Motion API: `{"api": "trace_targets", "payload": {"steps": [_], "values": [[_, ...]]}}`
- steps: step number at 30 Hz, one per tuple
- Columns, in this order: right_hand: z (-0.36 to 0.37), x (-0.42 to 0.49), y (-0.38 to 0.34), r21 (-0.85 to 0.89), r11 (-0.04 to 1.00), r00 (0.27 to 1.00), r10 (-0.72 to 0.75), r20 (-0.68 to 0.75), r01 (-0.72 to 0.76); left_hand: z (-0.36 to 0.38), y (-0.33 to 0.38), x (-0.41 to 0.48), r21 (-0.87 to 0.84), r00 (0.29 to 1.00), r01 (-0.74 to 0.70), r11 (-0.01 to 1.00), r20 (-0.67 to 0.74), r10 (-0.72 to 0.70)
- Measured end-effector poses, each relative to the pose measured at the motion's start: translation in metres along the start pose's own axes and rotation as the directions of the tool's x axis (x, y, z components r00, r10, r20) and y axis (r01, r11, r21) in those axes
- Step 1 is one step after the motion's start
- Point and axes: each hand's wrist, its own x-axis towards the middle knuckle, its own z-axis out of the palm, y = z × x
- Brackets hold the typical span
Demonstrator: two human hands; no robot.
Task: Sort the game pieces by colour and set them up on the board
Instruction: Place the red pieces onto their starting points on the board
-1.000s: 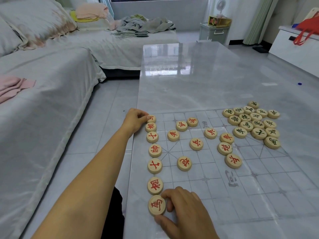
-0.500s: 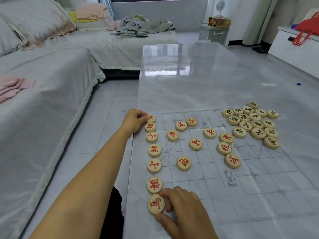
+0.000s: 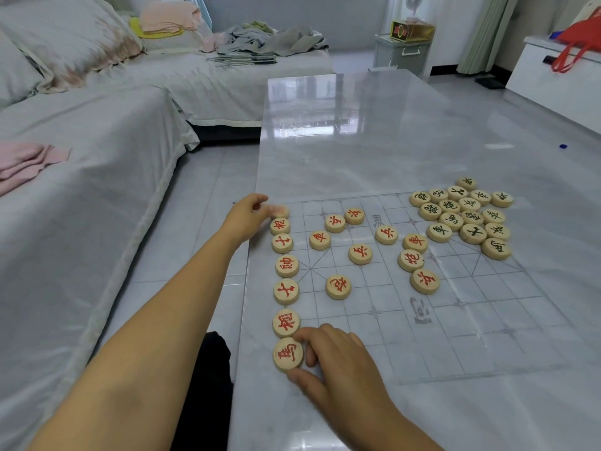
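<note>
A clear plastic board (image 3: pixel 487 320) with a printed grid lies on the marble table. Several round wooden pieces with red characters stand in a column along its left edge (image 3: pixel 287 265); more red pieces (image 3: pixel 360 254) are scattered over the middle. Pieces with dark characters sit in a cluster (image 3: pixel 461 212) at the far right. My left hand (image 3: pixel 246 213) pinches the red piece (image 3: pixel 281 210) at the far end of the column. My right hand (image 3: pixel 338 362) grips the nearest red piece (image 3: pixel 288 354) between thumb and fingers.
The marble table (image 3: pixel 357 131) runs far ahead. A sofa with a grey cover (image 3: pixel 81 196) stands to the left, with pink cloth on it. A white cabinet with a red bag (image 3: pixel 572 50) is at the far right.
Both hands stay on their pieces. The near red piece has barely shifted under my right hand. The view has moved a little.
</note>
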Motion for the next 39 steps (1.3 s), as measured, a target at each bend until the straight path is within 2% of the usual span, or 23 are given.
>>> {"api": "trace_targets", "payload": {"steps": [6,9,12,14,17,19,21,24,30,35,39], "values": [[-0.002,-0.003,-0.004,0.027,0.999,1.0,0.019,0.013,-0.019,-0.003,0.008,-0.015,0.072,1.0,-0.024,0.997,-0.006,0.025],[-0.007,-0.004,-0.004,0.093,0.993,0.997,0.068,0.043,-0.072,-0.001,0.016,-0.02,0.095,0.999,-0.041,0.995,-0.015,0.043],[-0.02,-0.002,-0.005,0.309,0.933,0.981,0.156,0.115,-0.184,0.005,0.028,-0.025,0.117,0.995,-0.096,0.988,-0.021,0.099],[-0.033,0.0,0.002,0.415,0.885,0.977,0.193,0.087,-0.212,0.011,0.036,-0.028,0.12,0.991,-0.133,0.984,-0.01,0.135],[-0.064,0.004,0.035,0.361,0.906,0.95,0.283,-0.134,-0.219,0.021,0.043,-0.034,0.133,0.983,-0.181,0.974,0.017,0.18],[-0.085,0.007,0.064,0.22,0.943,0.898,0.311,-0.313,-0.25,0.026,0.041,-0.038,0.138,0.98,-0.201,0.97,0.02,0.2],[-0.102,0.009,0.09,0.123,0.937,0.845,0.347,-0.408,-0.326,0.027,0.037,-0.042,0.138,0.978,-0.206,0.969,0.005,0.207],[-0.114,0.016,0.115,0.116,0.913,0.816,0.402,-0.415,-0.392,0.021,0.029,-0.045,0.124,0.984,-0.159,0.979,-0.056,0.167],[-0.109,0.019,0.133,0.27,0.879,0.758,0.475,-0.446,-0.392,0.014,0.021,-0.051,0.148,0.983,-0.129,0.981,-0.109,0.145],[-0.109,0.017,0.134,0.26,0.878,0.764,0.479,-0.433,-0.403,0.023,0.035,-0.066,0.172,0.978,-0.182,0.968,-0.067,0.196],[-0.109,0.017,0.134,0.245,0.879,0.77,0.477,-0.423,-0.41,0.038,0.04,-0.081,0.26,0.96,-0.28,0.924,0.064,0.273]]}}
